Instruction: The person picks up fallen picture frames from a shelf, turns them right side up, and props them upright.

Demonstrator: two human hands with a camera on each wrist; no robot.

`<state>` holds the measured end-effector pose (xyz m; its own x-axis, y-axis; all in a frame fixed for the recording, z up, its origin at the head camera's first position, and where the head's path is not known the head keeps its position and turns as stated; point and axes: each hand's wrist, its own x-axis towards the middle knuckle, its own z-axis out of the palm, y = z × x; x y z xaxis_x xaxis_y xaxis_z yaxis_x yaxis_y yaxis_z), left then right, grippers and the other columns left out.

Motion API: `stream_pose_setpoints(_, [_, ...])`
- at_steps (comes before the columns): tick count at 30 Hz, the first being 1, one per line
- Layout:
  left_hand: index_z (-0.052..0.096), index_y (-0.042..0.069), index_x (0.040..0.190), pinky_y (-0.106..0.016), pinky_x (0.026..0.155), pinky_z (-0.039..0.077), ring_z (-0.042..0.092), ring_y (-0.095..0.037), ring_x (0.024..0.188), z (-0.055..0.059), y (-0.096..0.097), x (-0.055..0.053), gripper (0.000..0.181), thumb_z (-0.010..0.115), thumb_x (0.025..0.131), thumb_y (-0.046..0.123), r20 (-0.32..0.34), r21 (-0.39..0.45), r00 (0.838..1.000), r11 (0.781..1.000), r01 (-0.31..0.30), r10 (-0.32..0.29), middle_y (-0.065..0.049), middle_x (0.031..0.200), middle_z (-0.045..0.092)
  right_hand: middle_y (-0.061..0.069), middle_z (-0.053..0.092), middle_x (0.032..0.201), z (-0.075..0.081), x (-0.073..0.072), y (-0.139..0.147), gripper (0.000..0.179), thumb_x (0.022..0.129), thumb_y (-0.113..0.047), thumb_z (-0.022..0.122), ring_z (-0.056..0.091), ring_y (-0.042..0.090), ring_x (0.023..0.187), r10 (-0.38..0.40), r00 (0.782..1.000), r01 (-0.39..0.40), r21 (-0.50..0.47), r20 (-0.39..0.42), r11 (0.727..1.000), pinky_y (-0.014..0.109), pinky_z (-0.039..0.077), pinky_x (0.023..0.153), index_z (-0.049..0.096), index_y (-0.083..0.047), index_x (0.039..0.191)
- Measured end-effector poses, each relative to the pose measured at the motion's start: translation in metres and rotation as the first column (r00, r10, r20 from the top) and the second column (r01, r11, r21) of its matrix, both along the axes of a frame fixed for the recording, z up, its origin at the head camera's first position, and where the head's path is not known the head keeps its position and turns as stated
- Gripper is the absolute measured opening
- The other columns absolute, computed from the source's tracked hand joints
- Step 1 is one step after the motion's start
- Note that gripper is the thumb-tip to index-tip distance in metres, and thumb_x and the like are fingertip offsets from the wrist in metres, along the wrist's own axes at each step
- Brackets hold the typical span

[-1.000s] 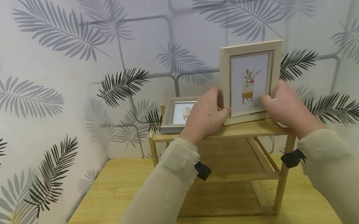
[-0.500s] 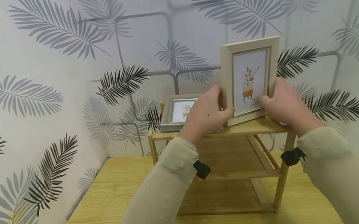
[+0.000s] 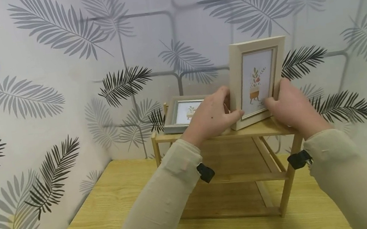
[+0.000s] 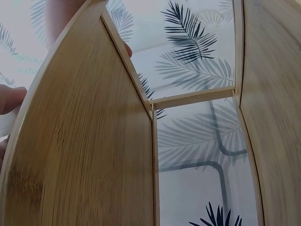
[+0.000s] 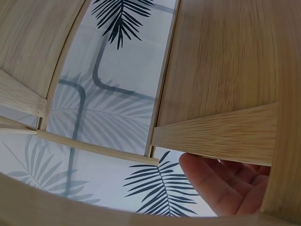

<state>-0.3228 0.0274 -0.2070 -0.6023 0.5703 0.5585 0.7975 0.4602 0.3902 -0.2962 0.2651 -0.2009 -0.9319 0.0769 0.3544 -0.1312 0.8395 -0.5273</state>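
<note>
A cream picture frame (image 3: 237,76) with a potted-plant print stands upright on the right half of a wooden rack's top shelf (image 3: 256,130), its front angled to the right. My left hand (image 3: 209,117) holds its lower left edge, thumb at the front corner. At the lower right edge, my right hand (image 3: 289,104) grips it with the thumb on the front and the other fingers hidden behind. A second, grey-silver picture frame (image 3: 173,129) lies face up on the shelf's left part, partly covered by my left hand. Fingers of my right hand (image 5: 230,183) show past the rack in the right wrist view.
The rack's lower shelves (image 3: 236,161) sit beneath my forearms, on a yellow wood-grain table (image 3: 112,205). Close behind rises a wall (image 3: 147,39) with a leaf pattern. In the left wrist view, the shelf's underside (image 4: 89,122) fills much of the picture.
The cream frame has turned a little on the shelf, its left edge shifting right and showing more of its side. My left hand's thumb has moved slightly right with it.
</note>
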Motion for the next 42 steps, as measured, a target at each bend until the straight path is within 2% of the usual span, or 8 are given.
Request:
stream_pose_setpoints(9, [0.053, 0.011, 0.113, -0.022, 0.069, 0.047, 0.057, -0.011, 0.081, -0.0008, -0.0010, 0.0000, 0.036, 0.071, 0.095, 0.036, -0.008, -0.005, 0.997, 0.997, 0.078, -0.078, 0.000, 0.094, 0.061, 0.026, 0.050, 0.106, -0.0007, 0.0009, 0.0006, 0.048, 0.102, -0.031, 0.050, 0.052, 0.040, 0.093, 0.010, 1.000, -0.010, 0.027, 0.003, 1.000, 0.053, 0.046, 0.077, 0.036, 0.007, 0.127])
stream_pose_setpoints(20, [0.057, 0.012, 0.113, -0.023, 0.070, 0.051, 0.061, -0.006, 0.078, -0.0048, -0.0012, 0.0019, 0.040, 0.072, 0.094, 0.044, -0.018, 0.017, 0.991, 0.991, 0.130, -0.130, 0.007, 0.093, 0.064, 0.020, 0.051, 0.094, -0.0041, 0.0020, -0.0006, 0.032, 0.101, -0.026, 0.047, 0.053, 0.034, 0.079, 0.010, 1.000, -0.009, 0.088, -0.007, 0.996, 0.044, 0.046, 0.064, 0.038, 0.001, 0.115])
stream_pose_setpoints(30, [0.057, 0.012, 0.122, -0.023, 0.069, 0.051, 0.063, -0.003, 0.074, -0.0045, 0.0002, -0.0007, 0.037, 0.069, 0.097, 0.037, -0.056, -0.008, 0.975, 0.977, 0.213, -0.213, 0.009, 0.090, 0.068, 0.028, 0.055, 0.105, -0.0002, 0.0024, -0.0005, 0.048, 0.100, -0.021, 0.051, 0.056, 0.039, 0.086, 0.034, 0.999, -0.034, 0.069, -0.001, 0.997, 0.050, 0.048, 0.071, 0.032, 0.007, 0.135])
stream_pose_setpoints(31, [0.056, 0.012, 0.124, -0.024, 0.070, 0.052, 0.063, -0.002, 0.074, -0.0045, 0.0004, -0.0005, 0.037, 0.069, 0.098, 0.036, -0.058, -0.014, 0.974, 0.976, 0.219, -0.220, 0.009, 0.090, 0.068, 0.029, 0.056, 0.106, 0.0001, 0.0022, -0.0009, 0.050, 0.100, -0.020, 0.051, 0.057, 0.039, 0.087, 0.034, 0.999, -0.033, 0.066, -0.005, 0.997, 0.050, 0.048, 0.071, 0.030, 0.007, 0.136])
stream_pose_setpoints(33, [0.055, 0.014, 0.126, -0.030, 0.088, 0.051, 0.063, 0.000, 0.075, -0.0045, 0.0009, -0.0001, 0.038, 0.068, 0.098, 0.037, -0.075, -0.041, 0.974, 0.977, 0.210, -0.213, 0.010, 0.090, 0.070, 0.031, 0.056, 0.109, 0.0003, 0.0017, -0.0017, 0.054, 0.099, -0.019, 0.050, 0.057, 0.040, 0.088, 0.033, 0.999, -0.032, 0.063, -0.010, 0.998, 0.051, 0.049, 0.072, 0.028, 0.007, 0.141])
stream_pose_setpoints(36, [0.053, 0.016, 0.130, -0.037, 0.096, 0.046, 0.062, 0.002, 0.074, -0.0043, 0.0013, 0.0005, 0.040, 0.066, 0.099, 0.038, -0.110, -0.089, 0.973, 0.977, 0.193, -0.202, 0.013, 0.088, 0.070, 0.032, 0.055, 0.114, 0.0006, 0.0006, -0.0017, 0.057, 0.099, -0.019, 0.049, 0.057, 0.041, 0.091, 0.037, 0.999, -0.036, 0.058, -0.010, 0.998, 0.053, 0.049, 0.074, 0.026, 0.008, 0.144])
stream_pose_setpoints(38, [0.052, 0.017, 0.131, -0.034, 0.095, 0.045, 0.061, 0.002, 0.072, -0.0041, 0.0014, 0.0009, 0.040, 0.066, 0.100, 0.038, -0.134, -0.117, 0.971, 0.976, 0.184, -0.199, 0.015, 0.086, 0.069, 0.032, 0.054, 0.117, 0.0006, 0.0000, -0.0015, 0.057, 0.100, -0.018, 0.049, 0.057, 0.041, 0.093, 0.041, 0.999, -0.041, 0.053, -0.005, 0.998, 0.054, 0.049, 0.075, 0.026, 0.009, 0.145])
stream_pose_setpoints(42, [0.052, 0.016, 0.131, -0.022, 0.068, 0.049, 0.060, 0.000, 0.070, -0.0049, 0.0025, 0.0021, 0.040, 0.066, 0.100, 0.036, -0.171, -0.140, 0.960, 0.970, 0.199, -0.222, 0.015, 0.084, 0.067, 0.033, 0.053, 0.123, 0.0013, -0.0004, -0.0014, 0.057, 0.100, -0.017, 0.048, 0.058, 0.044, 0.099, 0.053, 0.999, -0.053, 0.048, 0.005, 0.997, 0.057, 0.049, 0.079, 0.026, 0.008, 0.147])
